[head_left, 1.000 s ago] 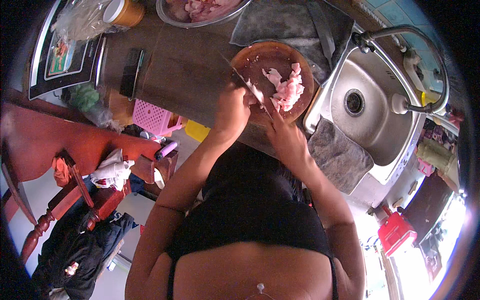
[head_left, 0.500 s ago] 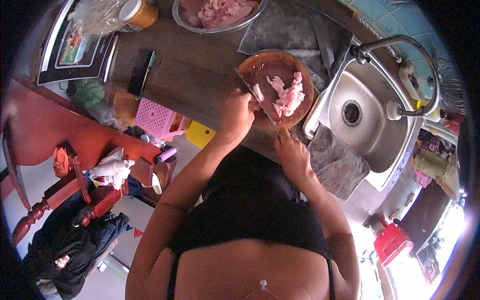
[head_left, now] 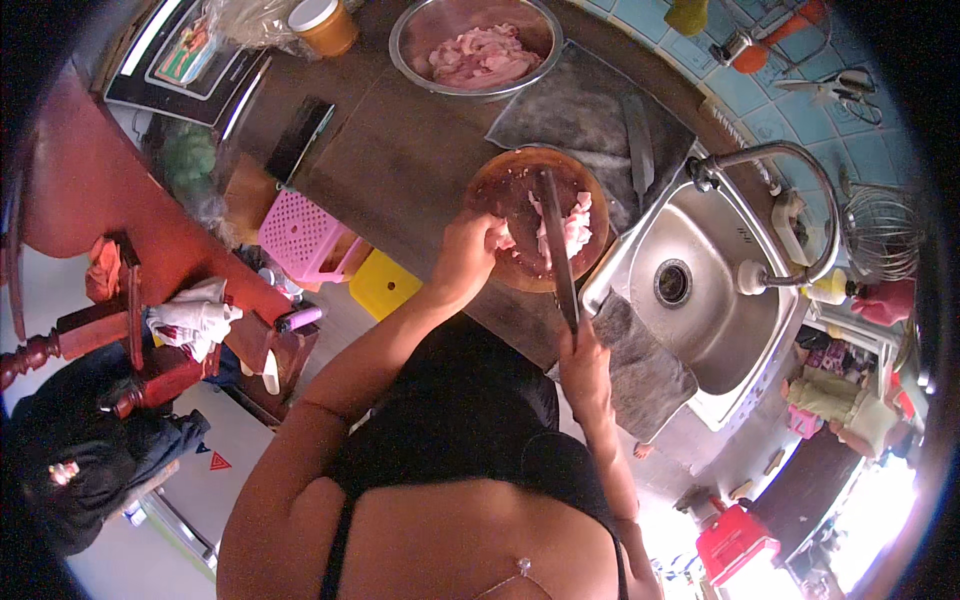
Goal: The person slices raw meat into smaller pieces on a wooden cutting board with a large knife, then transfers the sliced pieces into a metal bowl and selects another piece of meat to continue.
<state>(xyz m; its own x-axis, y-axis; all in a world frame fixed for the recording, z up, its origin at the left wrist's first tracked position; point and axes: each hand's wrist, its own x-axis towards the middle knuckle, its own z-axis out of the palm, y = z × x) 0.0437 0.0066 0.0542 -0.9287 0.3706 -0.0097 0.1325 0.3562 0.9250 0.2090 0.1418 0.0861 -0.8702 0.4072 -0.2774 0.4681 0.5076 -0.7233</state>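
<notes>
On the round wooden cutting board point(head_left: 520, 262), my left hand point(head_left: 466, 258) has its fingers closed on a pale pink piece of raw meat point(head_left: 503, 237) near the left side. My right hand point(head_left: 586, 372), below the board's lower right edge, grips a knife point(head_left: 556, 240). The blade points away from me and lies across the board, beside the small cut pieces of meat point(head_left: 578, 224) and partly hiding them. Tiny scraps dot the wood.
Beyond the board stands a metal bowl point(head_left: 547, 72) of raw meat. A second knife point(head_left: 639, 150) lies on a dark grey cloth point(head_left: 560, 110). At right is the steel sink point(head_left: 725, 345) with a curved faucet point(head_left: 815, 160); a phone point(head_left: 300, 142) rests on the counter at left.
The knife has swung from beside my left fingers to the right, over the cut pieces, and now points straighter away. My left hand keeps the piece of meat. The whole view has shifted.
</notes>
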